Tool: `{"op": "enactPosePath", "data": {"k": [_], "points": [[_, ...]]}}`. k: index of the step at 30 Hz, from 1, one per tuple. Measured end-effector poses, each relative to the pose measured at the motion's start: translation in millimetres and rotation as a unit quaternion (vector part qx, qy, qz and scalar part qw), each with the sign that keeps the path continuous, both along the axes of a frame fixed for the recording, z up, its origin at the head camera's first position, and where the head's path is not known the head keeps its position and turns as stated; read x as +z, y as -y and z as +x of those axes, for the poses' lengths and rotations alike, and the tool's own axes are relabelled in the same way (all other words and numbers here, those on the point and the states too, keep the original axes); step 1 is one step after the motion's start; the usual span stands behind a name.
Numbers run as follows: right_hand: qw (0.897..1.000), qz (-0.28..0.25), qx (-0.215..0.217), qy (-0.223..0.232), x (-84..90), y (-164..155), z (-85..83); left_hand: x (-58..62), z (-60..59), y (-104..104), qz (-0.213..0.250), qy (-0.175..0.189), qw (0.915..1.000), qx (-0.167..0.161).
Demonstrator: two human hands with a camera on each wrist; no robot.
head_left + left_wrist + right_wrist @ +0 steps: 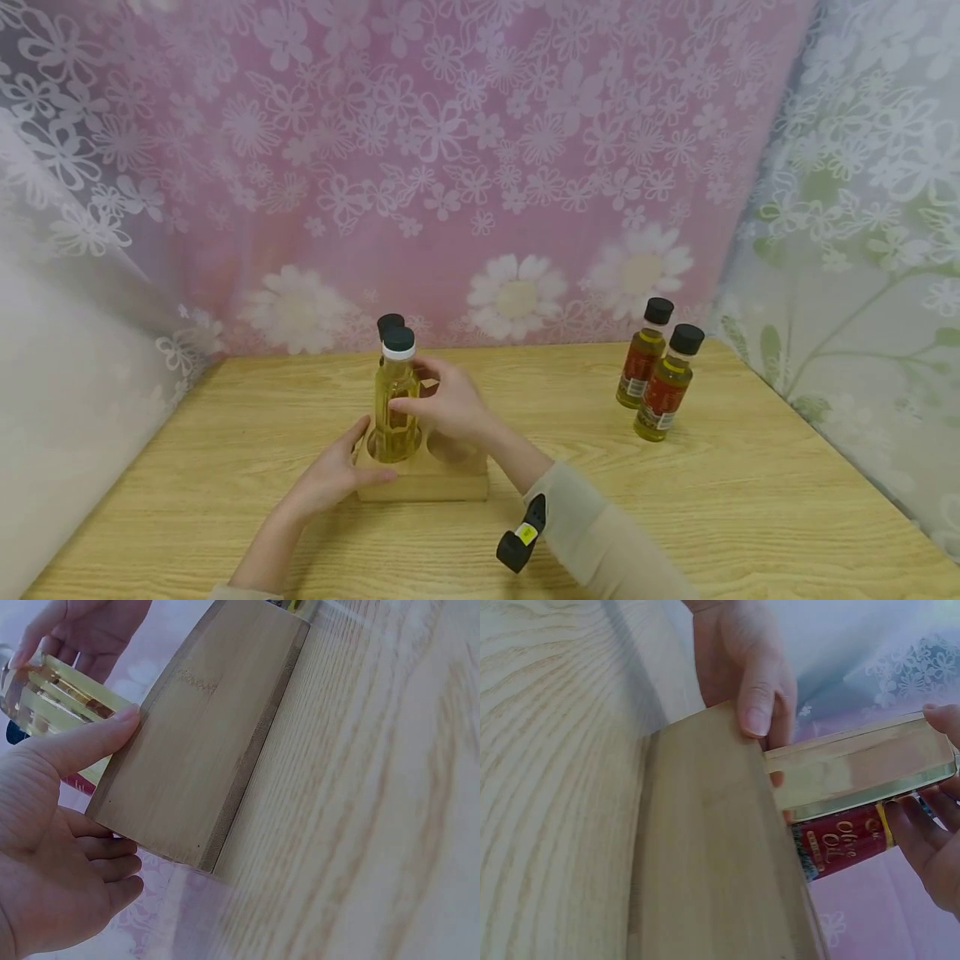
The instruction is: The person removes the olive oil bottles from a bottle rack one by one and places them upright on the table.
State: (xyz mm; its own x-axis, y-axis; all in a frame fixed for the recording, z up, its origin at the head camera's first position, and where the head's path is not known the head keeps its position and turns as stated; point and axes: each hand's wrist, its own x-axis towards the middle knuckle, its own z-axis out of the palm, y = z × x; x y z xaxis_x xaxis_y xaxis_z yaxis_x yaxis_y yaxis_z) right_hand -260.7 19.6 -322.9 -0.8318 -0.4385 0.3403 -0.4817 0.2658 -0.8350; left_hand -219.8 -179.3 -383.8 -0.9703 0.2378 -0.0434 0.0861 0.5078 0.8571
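A clear bottle of yellow oil (387, 425) with a dark green and white cap stands in the front left hole of a wooden bottle holder (423, 488). My right hand (455, 404) grips this bottle, thumb in front and fingers behind. With the thumb along the front and the fingers at the left side, my left hand (327, 477) holds the holder. Just behind the clear bottle is an olive oil bottle (847, 840) with a red label; in the head view mostly its black cap shows. Another hole, beside the clear bottle, is partly shaded by my right hand.
Two more red-labelled oil bottles with black caps, one nearer (663, 396) and one farther (641, 362), stand upright on the right of the wood-grain table (570, 417). A pink flowered curtain (450, 167) hangs behind, with pale curtains on both sides.
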Motion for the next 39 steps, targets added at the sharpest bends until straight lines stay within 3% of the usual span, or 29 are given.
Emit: {"op": "enactPosePath", "data": {"k": [11, 19, 30, 39], "points": [[0.997, -0.067, -0.011, -0.029, 27.5, -18.8, -6.7, 3.1, 1.5, -0.1, -0.008, -0.011, 0.9999, 0.004], [0.995, -0.072, -0.035, -0.056, 40.8, -45.5, -14.1, 2.3, 2.4, 0.9, 0.004, -0.005, 1.0, 0.0], [0.992, -0.051, -0.085, -0.076, 39.5, -88.2, -23.6, 1.6, 3.2, 1.6, 0.003, -0.006, 1.0, -0.002], [0.99, -0.031, -0.128, -0.054, 29.4, -130.9, -27.0, 0.9, 3.0, 1.5, 0.003, -0.002, 1.0, -0.008]]}}
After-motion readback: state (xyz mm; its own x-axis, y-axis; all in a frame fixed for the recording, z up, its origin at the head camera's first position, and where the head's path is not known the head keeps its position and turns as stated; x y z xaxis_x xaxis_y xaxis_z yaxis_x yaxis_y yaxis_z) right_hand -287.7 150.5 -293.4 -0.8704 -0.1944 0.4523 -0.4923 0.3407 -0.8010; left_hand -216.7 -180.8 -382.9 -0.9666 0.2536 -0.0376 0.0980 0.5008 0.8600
